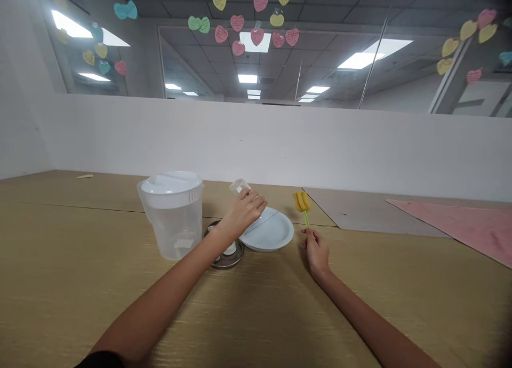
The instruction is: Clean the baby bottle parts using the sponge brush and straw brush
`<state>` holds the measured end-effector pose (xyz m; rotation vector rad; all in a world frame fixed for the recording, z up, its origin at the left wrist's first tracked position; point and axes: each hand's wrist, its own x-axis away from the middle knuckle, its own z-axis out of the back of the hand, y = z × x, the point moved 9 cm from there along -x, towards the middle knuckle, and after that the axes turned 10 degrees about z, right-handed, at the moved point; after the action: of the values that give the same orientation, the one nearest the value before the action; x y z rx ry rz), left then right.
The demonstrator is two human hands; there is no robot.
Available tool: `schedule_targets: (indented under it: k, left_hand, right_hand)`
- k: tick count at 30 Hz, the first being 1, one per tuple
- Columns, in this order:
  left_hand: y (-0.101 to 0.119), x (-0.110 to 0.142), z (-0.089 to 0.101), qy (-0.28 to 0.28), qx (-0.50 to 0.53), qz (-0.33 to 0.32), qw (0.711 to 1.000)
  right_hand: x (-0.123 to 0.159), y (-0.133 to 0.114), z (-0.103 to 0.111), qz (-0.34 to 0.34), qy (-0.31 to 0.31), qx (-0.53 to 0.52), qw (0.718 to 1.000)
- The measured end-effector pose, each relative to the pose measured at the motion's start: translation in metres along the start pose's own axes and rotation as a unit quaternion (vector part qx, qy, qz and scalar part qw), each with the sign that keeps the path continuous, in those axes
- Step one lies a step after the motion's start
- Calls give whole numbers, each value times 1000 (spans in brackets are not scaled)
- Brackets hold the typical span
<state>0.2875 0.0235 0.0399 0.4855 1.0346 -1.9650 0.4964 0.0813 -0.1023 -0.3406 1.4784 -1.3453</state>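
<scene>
My left hand [245,210] is closed round a small clear glass [239,186], held tilted above the table, just over a white plate [269,233]. My right hand [316,249] is closed on the green handle of a brush with a yellow sponge head [302,201], which points up and away from me to the right of the plate. A small metal dish [230,257] lies under my left wrist, with something white in it.
A clear plastic pitcher with a white lid [173,213] stands left of the dish. A pink cloth [460,224] lies at the far right on the wooden table [80,261]. A white wall runs along the table's back edge.
</scene>
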Motion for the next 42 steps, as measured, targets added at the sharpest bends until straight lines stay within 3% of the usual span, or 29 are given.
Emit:
schedule_targets:
  k: [4,10,15,19,27,35,42]
  left_hand:
    - [-5,1,-3,-28,51,23,998]
    - [-20,-1,20,-44,207,131,969]
    - [-9,0,38,-96,352,150,919]
    - [8,3,46,-164,411,127,888]
    - [29,13,42,-265,396,70,876]
    - [47,25,22,-312,347,7,884]
    - [50,31,8,-334,320,-7,886]
  right_hand:
    - [-2,4,-2,3,-6,12,1000]
    - [-6,12,-6,17,-23,46,999]
    - [-6,12,-15,27,-62,49,997]
    - [-5,7,-21,42,-93,42,994]
    - [-2,7,-26,44,-126,41,990]
    - [-1,-2,-24,52,-137,76,986]
    - [2,-6,-26,64,-152,114,980]
